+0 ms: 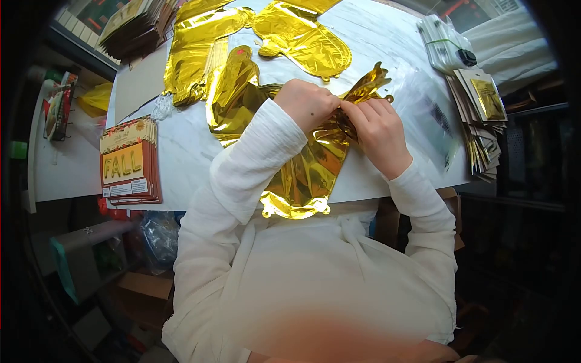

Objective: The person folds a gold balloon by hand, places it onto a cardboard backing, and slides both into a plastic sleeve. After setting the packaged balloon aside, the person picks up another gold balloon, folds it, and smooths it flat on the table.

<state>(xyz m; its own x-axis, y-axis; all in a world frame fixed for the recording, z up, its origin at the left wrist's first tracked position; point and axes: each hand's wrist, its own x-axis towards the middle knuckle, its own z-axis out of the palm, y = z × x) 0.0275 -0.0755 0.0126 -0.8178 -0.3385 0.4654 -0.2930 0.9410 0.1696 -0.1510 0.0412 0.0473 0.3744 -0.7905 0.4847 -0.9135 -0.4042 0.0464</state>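
A gold foil balloon point(302, 178), flat and creased, lies over the table's near edge, its rounded lower end hanging toward me. Both my hands pinch its bunched upper part. My left hand point(307, 104) is closed on the foil with its knuckles up. Close beside it, my right hand point(376, 127) grips the gathered foil, thumb and forefinger meeting the left fingers. Crumpled foil sticks up past the right fingers. Another piece of gold foil point(236, 100) spreads out left of my hands. The exact pinch point is partly hidden by my fingers.
More flat gold foil balloons point(308, 42) lie at the back of the white table point(181, 142). A stack of FALL cards point(128, 160) sits at left. Clear plastic bags point(423, 115) lie at right, near stacked cards point(478, 103). Brown packets point(136, 30) are piled at the back left.
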